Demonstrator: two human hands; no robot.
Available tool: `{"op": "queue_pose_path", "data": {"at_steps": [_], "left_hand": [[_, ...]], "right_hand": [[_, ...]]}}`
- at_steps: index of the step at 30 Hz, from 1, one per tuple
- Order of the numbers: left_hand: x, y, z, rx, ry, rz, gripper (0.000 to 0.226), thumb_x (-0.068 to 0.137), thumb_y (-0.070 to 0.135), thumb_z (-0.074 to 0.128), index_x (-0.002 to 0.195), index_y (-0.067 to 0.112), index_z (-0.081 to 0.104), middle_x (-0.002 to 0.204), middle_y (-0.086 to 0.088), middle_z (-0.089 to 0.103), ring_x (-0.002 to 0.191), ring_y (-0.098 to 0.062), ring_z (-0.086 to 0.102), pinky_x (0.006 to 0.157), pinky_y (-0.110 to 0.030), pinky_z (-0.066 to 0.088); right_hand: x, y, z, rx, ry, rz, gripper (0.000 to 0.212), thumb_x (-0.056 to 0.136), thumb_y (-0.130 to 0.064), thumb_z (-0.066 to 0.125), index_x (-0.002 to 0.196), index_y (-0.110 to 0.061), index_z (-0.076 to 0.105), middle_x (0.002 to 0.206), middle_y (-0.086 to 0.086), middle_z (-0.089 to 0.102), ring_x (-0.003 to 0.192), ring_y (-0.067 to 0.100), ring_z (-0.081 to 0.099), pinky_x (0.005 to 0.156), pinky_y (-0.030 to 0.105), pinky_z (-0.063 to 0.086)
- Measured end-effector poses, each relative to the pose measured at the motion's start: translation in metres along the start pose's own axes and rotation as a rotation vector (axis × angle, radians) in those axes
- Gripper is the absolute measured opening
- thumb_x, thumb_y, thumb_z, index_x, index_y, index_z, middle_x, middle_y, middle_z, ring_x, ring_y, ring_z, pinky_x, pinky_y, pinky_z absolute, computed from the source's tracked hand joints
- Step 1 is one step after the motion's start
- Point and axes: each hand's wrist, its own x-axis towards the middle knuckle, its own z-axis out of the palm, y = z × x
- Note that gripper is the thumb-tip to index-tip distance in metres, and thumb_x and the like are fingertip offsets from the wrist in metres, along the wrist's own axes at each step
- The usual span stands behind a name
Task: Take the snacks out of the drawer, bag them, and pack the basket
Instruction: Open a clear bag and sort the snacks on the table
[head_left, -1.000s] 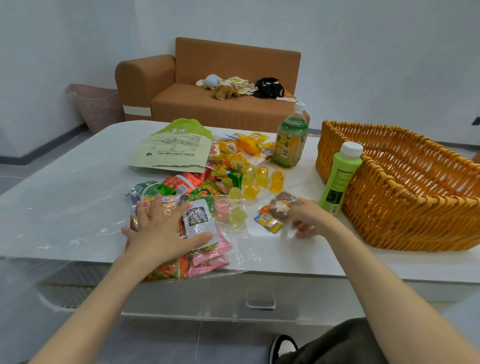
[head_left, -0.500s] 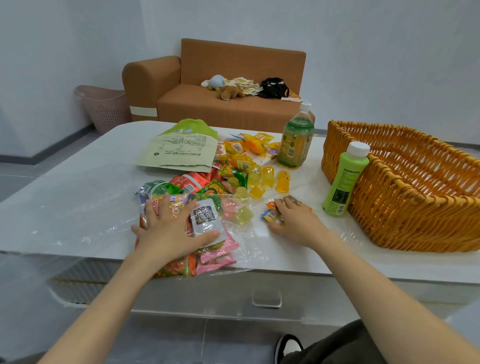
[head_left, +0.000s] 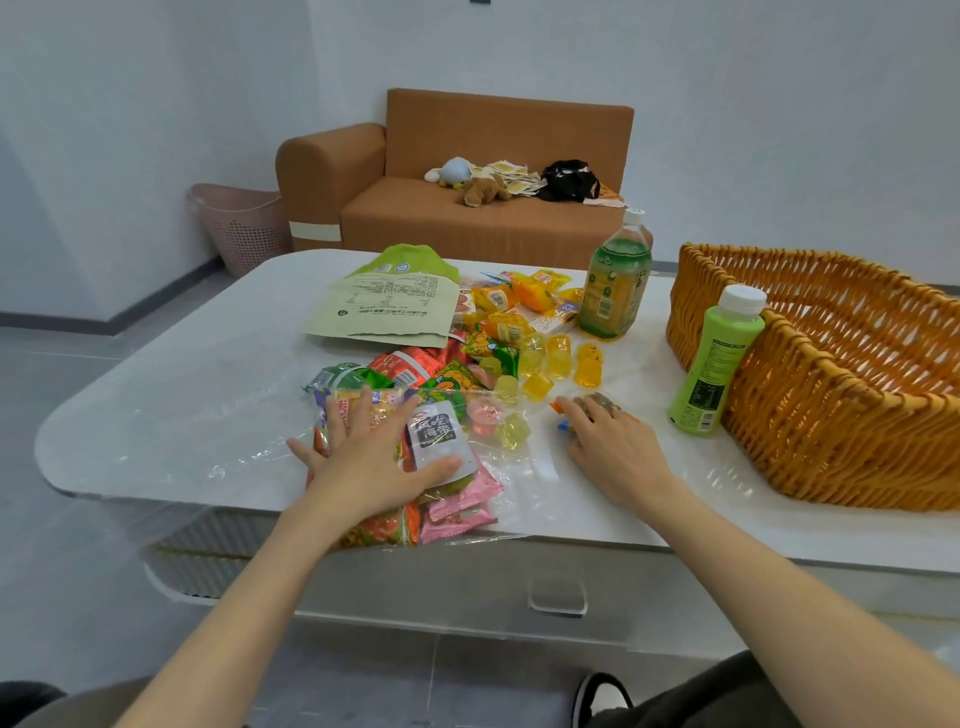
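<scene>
A clear plastic bag (head_left: 498, 467) stuffed with colourful snack packets lies at the table's front edge. My left hand (head_left: 374, 457) rests flat on it, fingers spread, thumb beside a white-and-black pouch (head_left: 436, 431). My right hand (head_left: 613, 447) lies palm down to the right of the bag, its fingers curled over small snack packets (head_left: 563, 415). Loose yellow jelly cups (head_left: 561, 358) and more snacks (head_left: 498, 306) sit behind the bag. The wicker basket (head_left: 810, 441) stands at the right, nothing visible inside.
A light-green bottle (head_left: 717, 364) leans by the basket's near corner. A tea bottle (head_left: 615, 280) and a flat green paper pouch (head_left: 389, 301) are further back. The drawer handle (head_left: 558, 597) is below the table edge. Behind are a sofa (head_left: 467, 218) and a pink hamper (head_left: 244, 223).
My right hand has come down from holding the small packets slightly lifted to lying over them on the table. My left hand stays pressed on the bag.
</scene>
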Motion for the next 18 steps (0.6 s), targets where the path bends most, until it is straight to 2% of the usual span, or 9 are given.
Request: {"op": "queue_pose_path", "data": {"at_steps": [2,4,5,6,8,11,12,14,18], "left_hand": [[-0.001,0.0,0.0,-0.009,0.006,0.007,0.1,0.06,0.093,0.033,0.146,0.054,0.0,0.16,0.001,-0.017,0.144,-0.033,-0.023,0.106,-0.071,-0.006],[-0.001,0.001,-0.001,-0.022,0.026,0.015,0.095,0.066,0.089,0.036,0.147,0.053,0.003,0.161,0.001,-0.015,0.145,-0.032,-0.021,0.107,-0.07,-0.005],[-0.001,0.001,-0.003,-0.025,0.042,0.023,0.092,0.07,0.087,0.037,0.148,0.052,0.005,0.161,0.002,-0.013,0.145,-0.03,-0.02,0.108,-0.07,-0.005],[-0.001,0.002,-0.004,-0.029,0.062,0.035,0.089,0.072,0.085,0.038,0.148,0.05,0.007,0.161,0.003,-0.012,0.146,-0.028,-0.02,0.108,-0.069,-0.005],[0.0,0.004,-0.005,-0.058,0.097,0.061,0.084,0.077,0.081,0.038,0.149,0.047,0.012,0.161,0.005,-0.007,0.147,-0.023,-0.016,0.108,-0.068,-0.006],[0.0,0.008,-0.007,-0.123,0.127,0.117,0.081,0.079,0.078,0.038,0.149,0.043,0.018,0.161,0.009,0.003,0.148,-0.016,-0.006,0.112,-0.064,-0.004],[-0.002,0.011,-0.008,-0.172,0.139,0.143,0.081,0.078,0.077,0.037,0.149,0.041,0.021,0.161,0.01,0.009,0.148,-0.014,-0.001,0.115,-0.062,0.0],[-0.008,0.018,-0.015,-0.387,0.157,0.198,0.083,0.075,0.074,0.038,0.148,0.037,0.028,0.156,0.011,0.024,0.146,-0.012,0.017,0.118,-0.052,0.015],[-0.025,0.04,-0.033,-0.903,0.058,0.312,0.069,0.078,0.062,0.049,0.142,0.037,0.039,0.131,0.025,0.049,0.123,0.002,0.048,0.104,-0.028,0.041]], "right_hand": [[-0.003,0.0,-0.008,-0.001,0.129,-0.05,0.028,0.089,-0.018,0.058,0.117,-0.019,0.062,0.101,0.001,0.07,0.071,0.024,0.068,0.038,0.026,0.035],[-0.003,0.006,-0.017,0.005,0.252,-0.046,0.032,0.073,-0.01,0.079,0.103,-0.011,0.069,0.072,0.006,0.069,0.042,0.028,0.06,0.036,0.016,0.014],[-0.002,0.01,-0.024,0.008,0.31,-0.028,0.039,0.067,-0.006,0.083,0.103,-0.008,0.069,0.062,0.007,0.065,0.035,0.029,0.054,0.038,0.015,0.013],[0.0,0.011,-0.034,0.038,0.33,0.01,0.043,0.067,-0.003,0.081,0.108,-0.007,0.067,0.059,0.009,0.063,0.034,0.031,0.054,0.038,0.019,0.017],[0.005,0.012,-0.053,0.176,0.359,0.173,0.037,0.088,-0.009,0.062,0.124,-0.009,0.056,0.069,0.013,0.065,0.052,0.037,0.061,0.042,0.029,0.029],[0.01,0.018,-0.078,0.674,0.439,0.309,0.021,0.102,-0.023,0.042,0.119,-0.012,0.045,0.082,0.013,0.067,0.066,0.034,0.064,0.05,0.044,0.048],[0.01,0.019,-0.088,0.88,0.458,0.311,0.016,0.101,-0.024,0.043,0.113,-0.014,0.043,0.086,0.013,0.067,0.067,0.028,0.065,0.05,0.045,0.052],[0.007,0.018,-0.107,1.157,0.412,0.261,0.011,0.099,-0.022,0.051,0.106,-0.016,0.046,0.089,0.015,0.068,0.064,0.017,0.066,0.047,0.037,0.055],[-0.006,-0.005,-0.126,1.327,0.16,0.051,0.011,0.09,-0.013,0.063,0.1,-0.009,0.062,0.085,0.013,0.068,0.062,0.021,0.064,0.044,0.029,0.053]]}}
